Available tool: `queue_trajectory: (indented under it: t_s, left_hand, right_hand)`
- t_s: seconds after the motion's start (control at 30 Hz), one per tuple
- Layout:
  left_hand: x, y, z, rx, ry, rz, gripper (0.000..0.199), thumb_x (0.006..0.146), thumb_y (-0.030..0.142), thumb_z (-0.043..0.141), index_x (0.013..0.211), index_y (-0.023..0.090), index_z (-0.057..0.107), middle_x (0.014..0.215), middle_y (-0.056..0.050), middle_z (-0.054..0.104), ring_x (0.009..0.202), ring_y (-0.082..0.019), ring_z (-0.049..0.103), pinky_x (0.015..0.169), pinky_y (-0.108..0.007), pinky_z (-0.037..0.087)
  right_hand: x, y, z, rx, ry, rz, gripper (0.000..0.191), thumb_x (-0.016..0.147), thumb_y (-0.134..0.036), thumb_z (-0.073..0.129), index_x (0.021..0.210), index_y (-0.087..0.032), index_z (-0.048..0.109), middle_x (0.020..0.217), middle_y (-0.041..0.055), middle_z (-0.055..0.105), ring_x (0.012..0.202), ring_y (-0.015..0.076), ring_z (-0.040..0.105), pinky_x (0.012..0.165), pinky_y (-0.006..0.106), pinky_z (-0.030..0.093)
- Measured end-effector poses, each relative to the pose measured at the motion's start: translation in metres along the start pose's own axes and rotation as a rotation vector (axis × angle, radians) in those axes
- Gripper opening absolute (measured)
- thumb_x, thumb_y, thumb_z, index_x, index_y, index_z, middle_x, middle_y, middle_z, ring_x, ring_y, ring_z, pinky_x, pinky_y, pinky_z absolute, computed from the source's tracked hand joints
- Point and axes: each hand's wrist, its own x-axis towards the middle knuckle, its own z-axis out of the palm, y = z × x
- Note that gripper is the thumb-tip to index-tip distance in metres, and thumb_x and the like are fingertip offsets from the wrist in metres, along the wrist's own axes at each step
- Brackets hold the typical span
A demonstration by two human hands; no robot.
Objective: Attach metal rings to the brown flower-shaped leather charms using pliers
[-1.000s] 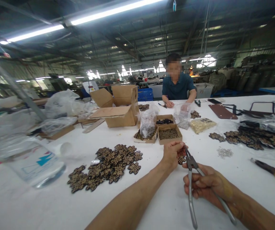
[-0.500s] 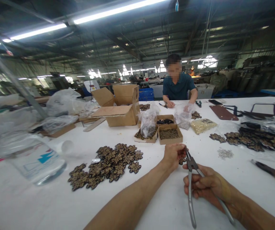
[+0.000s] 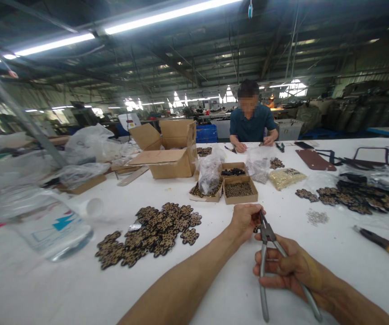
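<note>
My left hand [image 3: 245, 221] pinches a leopard-patterned flower patch [image 3: 257, 228], mostly hidden by the fingers. Metal pliers [image 3: 268, 234] are in my right hand [image 3: 287, 264], with fingers around the spread handles. The pliers' tip touches or nearly touches my left fingertips; whether it grips anything is too small to tell. A pile of similar patches [image 3: 160, 230] lies on the white table [image 3: 214, 289], left of my left forearm. Beyond my hands stand a small box of brass-coloured pieces [image 3: 240, 188] and another with a plastic bag [image 3: 210, 174] on it.
An open cardboard box [image 3: 172, 163] stands behind the pile. At left is a clear plastic jug [image 3: 55, 230]. More patches [image 3: 360, 196], small silver pieces [image 3: 317, 216] and yellow-black pliers [image 3: 384, 246] lie right. A person [image 3: 252, 119] sits opposite.
The pliers and my right hand have shifted slightly left. My left hand has barely moved. The person opposite has moved a hand from the plastic bag and lowered their head.
</note>
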Motion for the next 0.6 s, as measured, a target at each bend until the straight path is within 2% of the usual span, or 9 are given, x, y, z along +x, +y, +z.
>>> queue_trajectory:
  t_s: [0.2, 0.4, 0.6]
  left_hand:
    - [0.004, 0.007, -0.004, 0.028, -0.014, 0.071, 0.030, 0.060, 0.029, 0.085, 0.069, 0.008, 0.067, 0.067, -0.007, 0.066, 0.055, -0.008, 0.054, 0.054, -0.022, 0.040]
    - [0.007, 0.001, -0.005, 0.140, -0.009, 0.151, 0.035, 0.063, 0.037, 0.085, 0.075, 0.007, 0.072, 0.073, -0.012, 0.070, 0.055, -0.010, 0.056, 0.054, -0.023, 0.041]
    - [0.007, -0.003, -0.006, 0.263, -0.004, 0.222, 0.029, 0.068, 0.035, 0.081, 0.076, 0.009, 0.074, 0.071, -0.010, 0.070, 0.055, -0.010, 0.056, 0.052, -0.022, 0.042]
  right_hand:
    - [-0.002, 0.003, 0.005, 0.047, -0.012, 0.006, 0.091, 0.049, -0.002, 0.053, 0.137, -0.022, 0.043, 0.101, 0.0102, 0.072, 0.104, 0.0313, 0.069, 0.093, 0.052, 0.051]
    - [0.001, 0.000, -0.002, 0.049, 0.000, -0.004, 0.087, 0.050, -0.003, 0.053, 0.135, -0.023, 0.044, 0.102, 0.0097, 0.072, 0.100, 0.0300, 0.070, 0.091, 0.050, 0.052]
    - [0.001, -0.003, -0.003, 0.022, 0.025, -0.004, 0.086, 0.049, -0.004, 0.054, 0.132, -0.023, 0.047, 0.101, 0.0089, 0.073, 0.100, 0.0305, 0.070, 0.089, 0.050, 0.054]
